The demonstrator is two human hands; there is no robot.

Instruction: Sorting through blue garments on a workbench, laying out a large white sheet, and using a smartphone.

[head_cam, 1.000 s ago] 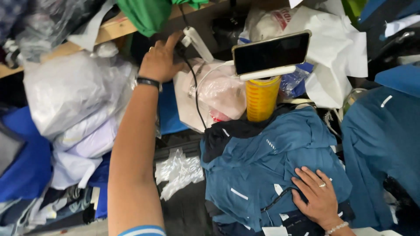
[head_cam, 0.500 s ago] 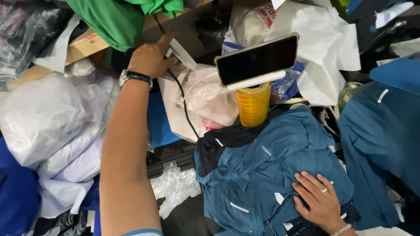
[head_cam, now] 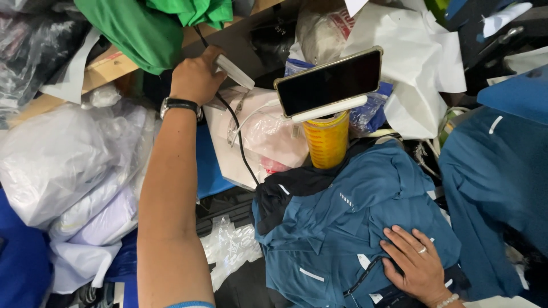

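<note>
Up by the wooden shelf [head_cam: 103, 65], my left hand [head_cam: 197, 77] gripped the light, rigid corded white handheld device [head_cam: 234, 71] — right hand [head_cam: 419, 268] lay spread on the soft teal jacket [head_cam: 348, 228].

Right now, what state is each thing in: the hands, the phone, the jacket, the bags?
left hand: closed around a white corded device
right hand: flat, fingers spread on the teal jacket
phone: screen dark, propped on its side atop a yellow cup
teal jacket: crumpled, laid out
clear plastic bags: full, piled up
</note>
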